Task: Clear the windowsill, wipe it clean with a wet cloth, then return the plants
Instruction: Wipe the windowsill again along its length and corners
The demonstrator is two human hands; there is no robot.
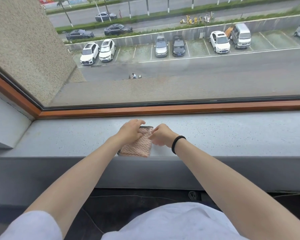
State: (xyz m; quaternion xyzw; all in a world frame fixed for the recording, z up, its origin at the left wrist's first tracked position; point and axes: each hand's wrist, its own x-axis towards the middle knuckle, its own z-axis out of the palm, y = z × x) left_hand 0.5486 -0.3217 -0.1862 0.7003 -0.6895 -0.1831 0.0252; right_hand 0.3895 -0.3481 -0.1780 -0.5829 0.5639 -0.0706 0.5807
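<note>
Seemingly soft and light, pink waffle-weave cloth (137, 144) with dark edging, lying flat on grey speckled windowsill (232, 132), near its front edge, below the wooden window frame (180, 108). Left hand (131, 131) spread flat, pressing on the cloth's left side; right hand (160, 135) curled, pinching its right edge. Limp, likely damp and clingy: best gripped by bunching an edge. No plants in view.

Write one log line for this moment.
stage: wiping | left hand: on pink cloth | right hand: pinching cloth edge | windowsill: no plants visible
</note>
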